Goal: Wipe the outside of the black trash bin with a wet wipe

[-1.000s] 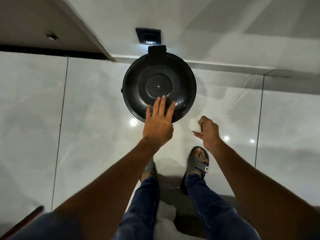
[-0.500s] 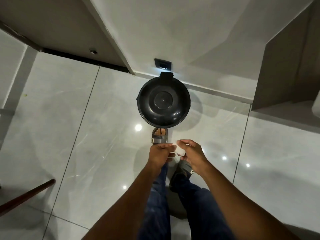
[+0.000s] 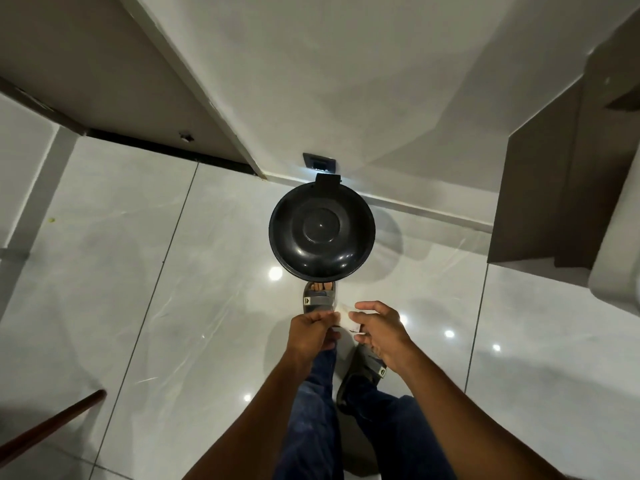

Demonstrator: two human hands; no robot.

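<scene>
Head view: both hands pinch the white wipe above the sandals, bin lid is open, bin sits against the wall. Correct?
Not quite: the lid is shut. The head view shows the closed domed top of the black bin, nothing of its inside. The rest holds: the left hand and right hand pinch the white wipe between them above the sandals, and the bin sits against the wall.

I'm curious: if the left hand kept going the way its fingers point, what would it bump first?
Probably the small white wet wipe it already pinches, then the right hand.
</scene>
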